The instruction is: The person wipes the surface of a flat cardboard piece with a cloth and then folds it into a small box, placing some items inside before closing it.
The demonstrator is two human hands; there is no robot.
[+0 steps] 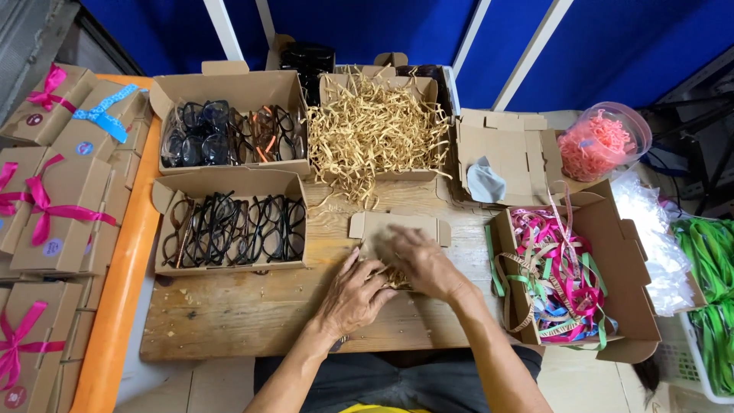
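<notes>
Cardboard small box (397,228), mid-bench (252,313): left hand (353,294) and right hand (419,261) pressed over paper shred (395,277) in it, fingers curled, grip itself unclear. Beyond: two boxes of glasses (229,229), a shred-filled box (376,126).

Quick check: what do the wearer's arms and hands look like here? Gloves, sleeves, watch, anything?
Both bare. The left hand and right hand have no gloves and no rings that show. Both forearms are uncovered up to the bottom edge of the picture, so no sleeves are in view. No watch or bracelet shows on the right wrist; a small dark thing sits at the left wrist, too small to identify. No cables or markings.
</notes>
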